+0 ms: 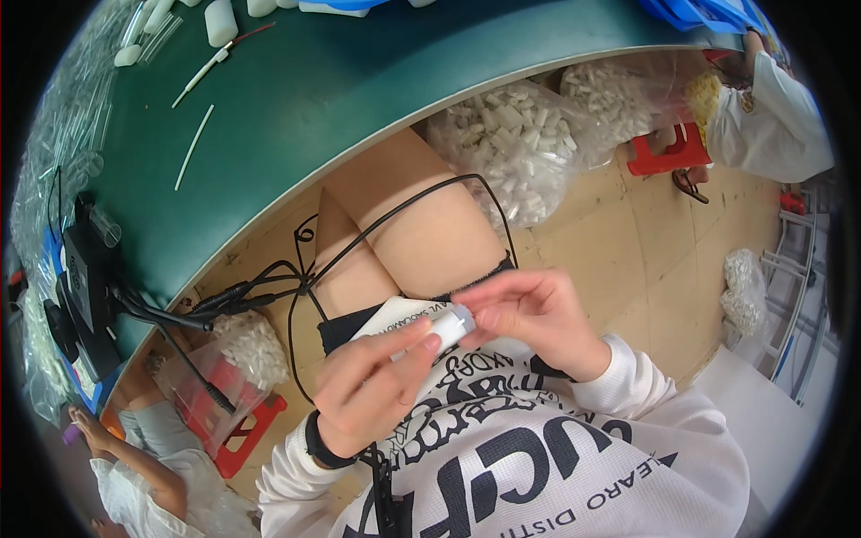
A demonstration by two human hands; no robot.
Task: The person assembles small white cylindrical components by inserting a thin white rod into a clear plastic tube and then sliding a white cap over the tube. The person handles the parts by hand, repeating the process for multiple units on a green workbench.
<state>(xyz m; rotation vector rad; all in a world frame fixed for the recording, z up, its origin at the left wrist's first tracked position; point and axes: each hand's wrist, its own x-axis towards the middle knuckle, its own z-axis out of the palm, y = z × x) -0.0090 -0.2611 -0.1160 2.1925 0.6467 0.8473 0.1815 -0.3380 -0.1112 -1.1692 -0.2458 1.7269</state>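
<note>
Below the curved near edge of the green surface (359, 99), over the person's lap, both hands meet on one small white plastic tube (446, 328). Much of that tube is hidden: the left hand (372, 386) wraps its lower length, and only the upper end shows, a short white cylinder with a greyish tip pointing up and to the right. The left grip is closed around the tube, thumb laid along its side. The right hand (529, 314) pinches the tip between thumb and fingertips, so its grip is closed on the same piece; what the fingertips do at the tip is too small to make out. Behind the tube a white card (395, 316) lies on the lap, mostly covered by the hands. A black cable (395, 215) loops across the thighs. Under the surface's far edge sit clear bags of white plastic pieces (511, 143), blurred by the lens bend. Another person's white sleeve (776, 121) is cut off at the upper right.
</note>
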